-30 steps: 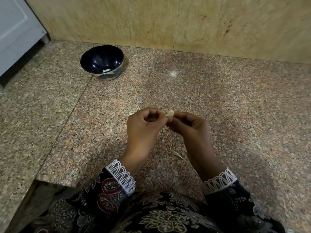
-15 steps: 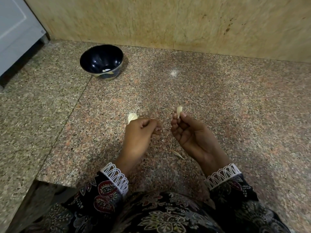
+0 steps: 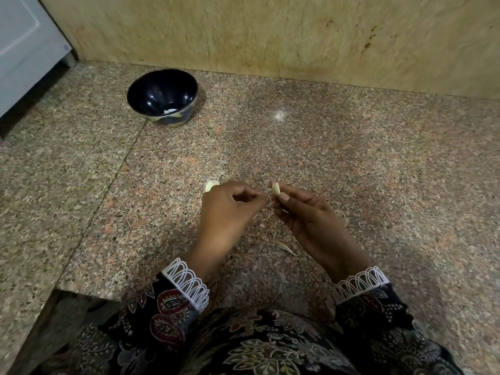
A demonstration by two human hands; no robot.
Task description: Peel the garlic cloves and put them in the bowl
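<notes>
Mid-peel, roughly. Right hand (image 3: 305, 212) pinching a pale garlic clove (image 3: 276, 188), left hand (image 3: 230, 204) curled round another pale piece (image 3: 211, 184). Something pale already in the dark glossy bowl (image 3: 162, 97) across the speckled granite counter (image 3: 351, 163).

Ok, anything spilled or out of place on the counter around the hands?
Only peeling debris: a papery skin scrap lies loose on the counter between the wrists. The bowl stands upright, far left. The right hand pinches a clove.
</notes>
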